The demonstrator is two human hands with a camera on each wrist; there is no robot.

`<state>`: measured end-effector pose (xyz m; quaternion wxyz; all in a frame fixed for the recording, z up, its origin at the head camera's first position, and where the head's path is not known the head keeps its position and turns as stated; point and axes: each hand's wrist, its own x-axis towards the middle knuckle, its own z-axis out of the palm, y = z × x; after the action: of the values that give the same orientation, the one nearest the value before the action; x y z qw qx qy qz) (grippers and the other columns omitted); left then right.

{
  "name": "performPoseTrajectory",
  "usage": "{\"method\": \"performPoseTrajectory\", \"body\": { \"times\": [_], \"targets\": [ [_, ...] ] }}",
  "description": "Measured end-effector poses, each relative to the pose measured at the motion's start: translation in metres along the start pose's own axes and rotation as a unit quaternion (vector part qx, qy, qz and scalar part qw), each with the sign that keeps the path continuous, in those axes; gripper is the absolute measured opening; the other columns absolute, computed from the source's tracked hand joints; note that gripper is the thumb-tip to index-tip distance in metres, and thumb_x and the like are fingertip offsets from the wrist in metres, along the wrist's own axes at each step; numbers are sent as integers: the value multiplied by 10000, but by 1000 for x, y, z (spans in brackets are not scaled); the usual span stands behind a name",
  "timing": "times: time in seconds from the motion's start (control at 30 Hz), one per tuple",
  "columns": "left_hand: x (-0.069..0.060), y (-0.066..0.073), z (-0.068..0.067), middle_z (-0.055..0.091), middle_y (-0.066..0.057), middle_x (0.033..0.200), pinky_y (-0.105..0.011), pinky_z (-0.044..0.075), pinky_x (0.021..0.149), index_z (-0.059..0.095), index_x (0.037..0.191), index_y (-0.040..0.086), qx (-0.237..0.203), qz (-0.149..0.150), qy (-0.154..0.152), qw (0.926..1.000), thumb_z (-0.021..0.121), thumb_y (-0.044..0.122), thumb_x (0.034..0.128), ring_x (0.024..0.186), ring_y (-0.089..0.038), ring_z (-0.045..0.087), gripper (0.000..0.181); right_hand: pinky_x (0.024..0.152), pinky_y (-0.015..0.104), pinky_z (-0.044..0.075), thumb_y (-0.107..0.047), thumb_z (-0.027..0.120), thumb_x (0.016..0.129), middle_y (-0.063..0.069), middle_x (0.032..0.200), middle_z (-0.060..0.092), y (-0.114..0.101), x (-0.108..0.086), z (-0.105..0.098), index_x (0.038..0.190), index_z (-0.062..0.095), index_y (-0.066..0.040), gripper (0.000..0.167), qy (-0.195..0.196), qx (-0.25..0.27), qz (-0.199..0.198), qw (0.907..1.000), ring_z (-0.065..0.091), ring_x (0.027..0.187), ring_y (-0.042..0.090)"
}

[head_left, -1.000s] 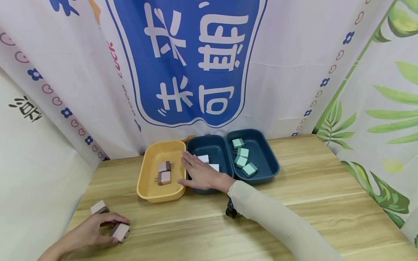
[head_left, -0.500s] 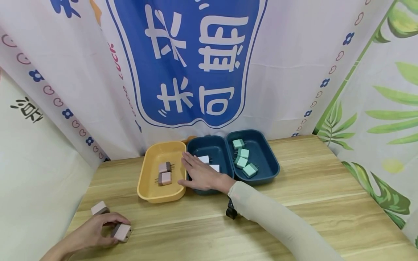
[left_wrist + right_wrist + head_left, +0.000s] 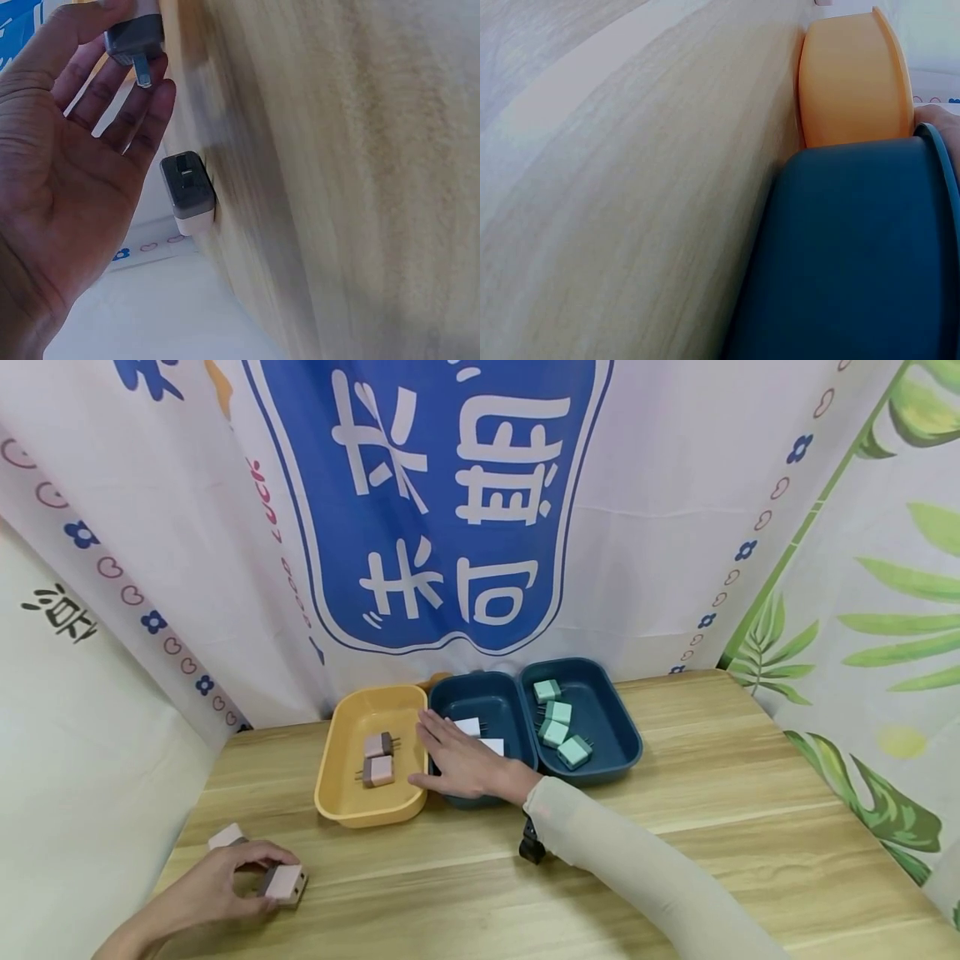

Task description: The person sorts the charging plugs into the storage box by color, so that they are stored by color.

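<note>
At the lower left, my left hand (image 3: pixel 206 893) pinches a pink-and-brown plug charger (image 3: pixel 287 885) between thumb and fingers. The left wrist view shows the metal prongs of this charger (image 3: pixel 135 39). A second such charger (image 3: pixel 225 836) is on the table just behind that hand. My right hand (image 3: pixel 468 766), fingers straight, lies across the middle blue bin (image 3: pixel 480 687), with its fingertips at the near side of the yellow bin (image 3: pixel 356 714). Two pink-and-brown chargers (image 3: pixel 378 770) lie in the yellow bin. White chargers (image 3: pixel 469 727) in the middle bin are partly covered by the right hand.
A second blue bin (image 3: pixel 600 710) at the right holds several mint-green chargers (image 3: pixel 574 752). All the bins stand side by side at the back of the wooden table (image 3: pixel 420 893), against a printed curtain (image 3: pixel 645 527).
My left hand has shifted the held charger slightly right and up, and its socket end now turns more toward the head camera. The right hand and the bins stay where they were.
</note>
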<state>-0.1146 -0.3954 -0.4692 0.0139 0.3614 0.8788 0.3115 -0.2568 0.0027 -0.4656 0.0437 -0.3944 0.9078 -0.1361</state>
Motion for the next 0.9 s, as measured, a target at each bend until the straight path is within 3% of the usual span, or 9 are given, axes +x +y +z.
{"method": "performPoseTrajectory", "body": {
  "times": [0.3, 0.6, 0.9],
  "targets": [
    [7, 7, -6, 745, 70, 1115, -252, 595, 743, 730, 1215, 141, 104, -12, 394, 9992, 939, -8, 714, 947, -14, 665, 563, 1328, 390, 62, -683, 382, 1072, 127, 1785, 25, 0, -1, 0, 1683, 158, -23, 927, -45, 2, 20, 10000, -38, 1643, 215],
    [22, 18, -16, 743, 66, 1101, -265, 581, 704, 744, 1216, 151, 81, -485, 732, 9961, 924, -8, 735, 893, -34, 652, 537, 1328, 375, 50, -711, 344, 1065, 117, 1786, 22, 1, -1, 3, 1684, 157, -24, 944, -29, -37, 46, 10000, -51, 1640, 199],
    [37, 27, -23, 758, 58, 1088, -247, 573, 721, 758, 1174, 170, 590, -672, 1216, 9885, 948, 20, 722, 894, -15, 652, 513, 1328, 376, 49, -710, 334, 1067, 117, 1786, 21, 1, 0, 2, 1684, 155, -23, 941, -23, -67, 25, 10000, -55, 1640, 198]
  ]
}}
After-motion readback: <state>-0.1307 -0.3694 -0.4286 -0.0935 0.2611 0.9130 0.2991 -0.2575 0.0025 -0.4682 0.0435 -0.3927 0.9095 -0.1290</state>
